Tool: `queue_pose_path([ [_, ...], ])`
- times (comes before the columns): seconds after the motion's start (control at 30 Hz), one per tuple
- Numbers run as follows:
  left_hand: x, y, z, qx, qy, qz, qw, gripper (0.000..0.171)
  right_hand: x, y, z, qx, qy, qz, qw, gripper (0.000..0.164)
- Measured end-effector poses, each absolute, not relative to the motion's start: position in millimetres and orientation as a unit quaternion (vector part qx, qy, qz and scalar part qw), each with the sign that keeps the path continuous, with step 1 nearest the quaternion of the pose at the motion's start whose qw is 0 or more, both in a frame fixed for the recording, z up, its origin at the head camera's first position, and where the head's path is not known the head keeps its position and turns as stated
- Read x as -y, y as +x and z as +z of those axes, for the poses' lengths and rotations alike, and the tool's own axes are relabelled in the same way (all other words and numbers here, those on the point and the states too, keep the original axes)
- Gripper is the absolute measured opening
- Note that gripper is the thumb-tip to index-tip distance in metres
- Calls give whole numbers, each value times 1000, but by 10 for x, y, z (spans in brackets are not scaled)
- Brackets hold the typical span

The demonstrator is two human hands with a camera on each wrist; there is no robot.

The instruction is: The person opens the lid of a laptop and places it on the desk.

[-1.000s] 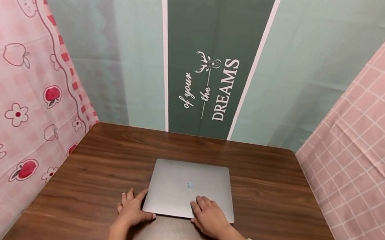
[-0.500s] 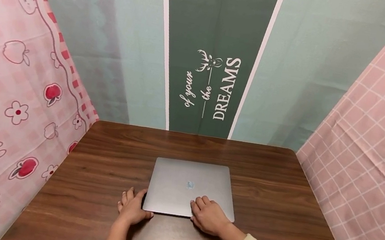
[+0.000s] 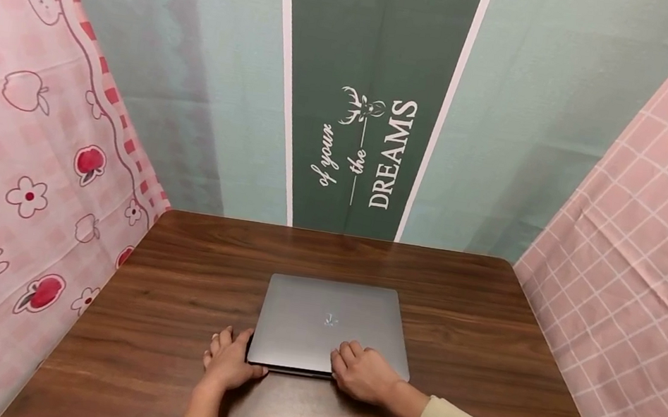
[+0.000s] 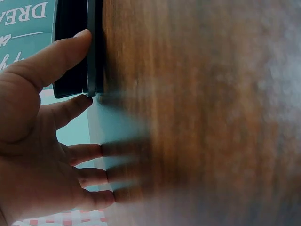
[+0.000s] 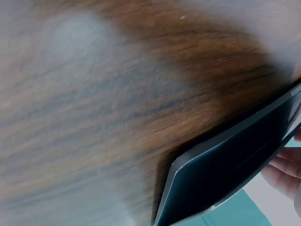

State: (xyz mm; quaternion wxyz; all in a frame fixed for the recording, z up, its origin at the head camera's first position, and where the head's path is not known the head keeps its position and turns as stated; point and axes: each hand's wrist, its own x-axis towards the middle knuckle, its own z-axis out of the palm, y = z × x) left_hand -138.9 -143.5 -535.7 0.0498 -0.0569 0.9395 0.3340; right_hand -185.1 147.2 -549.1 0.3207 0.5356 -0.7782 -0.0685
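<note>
A grey laptop (image 3: 304, 329) lies on the wooden table, its near edge toward me. A narrow dark gap shows between its lid and base along that edge. At the near left corner rests my left hand (image 3: 228, 359), fingers spread. In the left wrist view its thumb (image 4: 70, 49) lies against the base's front edge and the index finger touches the side. With curled fingers my right hand (image 3: 367, 375) grips the lid's near edge, right of centre. The right wrist view shows the lid tilted up from the base (image 5: 221, 139), fingers (image 5: 282, 176) on its outer side.
The brown wooden table (image 3: 206, 254) extends round the laptop on all sides. A green cloth (image 3: 370, 42) with white lettering hangs behind it. Pink patterned cloths hang at the left (image 3: 63, 128) and right (image 3: 643, 245).
The lid's near edge has risen a little, with my right hand lifting it, and a dark gap has opened above the base. My left hand stays at the corner.
</note>
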Motion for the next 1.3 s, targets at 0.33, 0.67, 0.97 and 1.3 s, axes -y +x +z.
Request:
queue_pose_path([
  [0.33,1442,-1391,-5352,-938,-60,336,56,82,-1474,-1865,-5413,767,540,-77,337,37],
  [0.67,1453,-1386,-5344,-940,-61,330,63,83,-1469,-1893,-5376,755,545,-73,357,38],
  [0.97,1465,-1375,-5343,-941,-57,327,62,83,-1497,-1922,-5310,758,547,-62,351,37],
  [1.3,1461,-1373,-5344,-941,-61,329,47,81,-1503,-1981,-5133,749,540,-53,380,33],
])
